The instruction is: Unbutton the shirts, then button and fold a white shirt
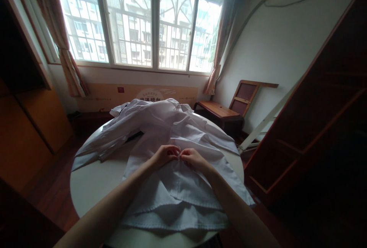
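Note:
A white long-sleeved garment [155, 121], like a coat or long shirt, lies spread over a round white table [94, 186]. One sleeve reaches out to the left, and the hem hangs near the front edge. At the middle of the garment, my left hand [166, 154] pinches the cloth along its front with curled fingers. Right beside it, my right hand [192, 157] pinches the same spot from the other side. The fingertips of both hands almost meet, and a small fold of fabric rises between them. Any button there is too small to make out.
A dark thin object [134, 136] shows by the sleeve. Beyond the table stand a wooden side table [219, 109] and a long printed box [129, 93] under the window. A white folding frame [258, 133] and a dark wooden panel [309, 137] lean on the right.

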A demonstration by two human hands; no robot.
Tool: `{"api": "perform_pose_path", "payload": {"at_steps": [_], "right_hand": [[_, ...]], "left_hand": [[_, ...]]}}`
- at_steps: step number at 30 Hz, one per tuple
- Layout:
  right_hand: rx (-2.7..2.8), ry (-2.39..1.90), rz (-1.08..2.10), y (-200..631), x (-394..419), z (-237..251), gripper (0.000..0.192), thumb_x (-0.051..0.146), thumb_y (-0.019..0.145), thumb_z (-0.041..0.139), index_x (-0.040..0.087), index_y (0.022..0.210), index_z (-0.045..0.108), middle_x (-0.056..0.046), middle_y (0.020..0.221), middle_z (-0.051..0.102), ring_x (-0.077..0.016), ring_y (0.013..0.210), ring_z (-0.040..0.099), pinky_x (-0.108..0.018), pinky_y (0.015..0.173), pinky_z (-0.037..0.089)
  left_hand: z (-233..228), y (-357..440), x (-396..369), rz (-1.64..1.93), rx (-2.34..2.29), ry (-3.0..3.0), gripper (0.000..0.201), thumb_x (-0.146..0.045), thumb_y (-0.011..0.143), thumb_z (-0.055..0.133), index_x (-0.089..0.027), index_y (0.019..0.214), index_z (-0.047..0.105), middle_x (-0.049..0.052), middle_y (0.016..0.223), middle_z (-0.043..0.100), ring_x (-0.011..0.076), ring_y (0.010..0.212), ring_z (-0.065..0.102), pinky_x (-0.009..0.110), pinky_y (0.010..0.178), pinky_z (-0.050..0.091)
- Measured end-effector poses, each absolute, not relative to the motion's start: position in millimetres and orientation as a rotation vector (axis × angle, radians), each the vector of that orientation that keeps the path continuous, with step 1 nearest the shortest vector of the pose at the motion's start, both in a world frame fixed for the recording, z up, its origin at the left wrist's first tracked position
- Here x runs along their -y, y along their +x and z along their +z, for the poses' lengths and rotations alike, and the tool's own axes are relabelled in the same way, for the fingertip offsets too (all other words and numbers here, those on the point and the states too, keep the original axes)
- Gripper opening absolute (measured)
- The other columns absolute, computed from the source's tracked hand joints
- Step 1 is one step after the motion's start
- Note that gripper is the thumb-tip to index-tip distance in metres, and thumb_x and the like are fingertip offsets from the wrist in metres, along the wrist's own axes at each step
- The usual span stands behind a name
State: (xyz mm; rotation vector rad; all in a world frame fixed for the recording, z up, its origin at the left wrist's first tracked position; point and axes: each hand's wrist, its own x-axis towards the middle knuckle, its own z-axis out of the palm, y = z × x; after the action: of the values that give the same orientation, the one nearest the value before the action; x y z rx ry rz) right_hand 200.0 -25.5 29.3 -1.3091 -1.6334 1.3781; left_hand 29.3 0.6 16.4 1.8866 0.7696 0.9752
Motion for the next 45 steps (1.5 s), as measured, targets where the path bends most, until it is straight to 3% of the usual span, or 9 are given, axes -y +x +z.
{"api": "perform_pose_path", "payload": {"at_steps": [5, 10, 25, 45], "right_hand": [[1.654, -1.336, 1.369, 201.5, 21.3, 26.6, 0.012, 0.025, 0.069, 0.054, 0.013, 0.067, 0.056, 0.007, 0.037, 0.038, -0.0052, 0.032, 0.034, -0.018, 0.034, 0.021], [1.573, -1.344, 1.332, 199.6, 18.5, 23.6, 0.008, 0.021, 0.066, 0.051, 0.014, 0.063, 0.052, 0.007, 0.041, 0.04, -0.0044, 0.034, 0.036, -0.017, 0.036, 0.024], [1.4, -1.319, 1.419, 196.3, 12.3, 16.4, 0.007, 0.021, 0.067, 0.047, 0.016, 0.062, 0.047, 0.008, 0.042, 0.041, -0.0032, 0.033, 0.034, -0.016, 0.035, 0.023], [1.35, -1.221, 1.566, 198.8, 19.1, 25.4, 0.007, 0.023, 0.063, 0.05, 0.018, 0.06, 0.047, 0.007, 0.041, 0.036, -0.0046, 0.035, 0.028, -0.021, 0.037, 0.015]], "left_hand": [[21.0, 27.1, 4.8, 0.958, -0.876, 2.316, 0.01, -0.023, 0.069, 0.064, -0.016, 0.077, 0.066, 0.0, 0.069, 0.059, 0.0083, 0.058, 0.05, 0.019, 0.056, 0.038], [23.1, 28.3, 11.0, 1.036, -0.981, 2.485, 0.009, -0.025, 0.074, 0.06, -0.018, 0.075, 0.065, -0.001, 0.07, 0.057, 0.0081, 0.058, 0.048, 0.019, 0.057, 0.036], [14.9, 33.8, 15.5, 1.14, -1.053, 2.468, 0.007, -0.02, 0.076, 0.054, -0.018, 0.074, 0.06, 0.0, 0.076, 0.059, 0.0092, 0.062, 0.051, 0.019, 0.059, 0.038], [25.0, 38.9, 23.2, 1.211, -1.018, 2.533, 0.009, -0.014, 0.07, 0.051, -0.017, 0.065, 0.058, 0.001, 0.068, 0.058, 0.0102, 0.061, 0.051, 0.02, 0.059, 0.04]]}}
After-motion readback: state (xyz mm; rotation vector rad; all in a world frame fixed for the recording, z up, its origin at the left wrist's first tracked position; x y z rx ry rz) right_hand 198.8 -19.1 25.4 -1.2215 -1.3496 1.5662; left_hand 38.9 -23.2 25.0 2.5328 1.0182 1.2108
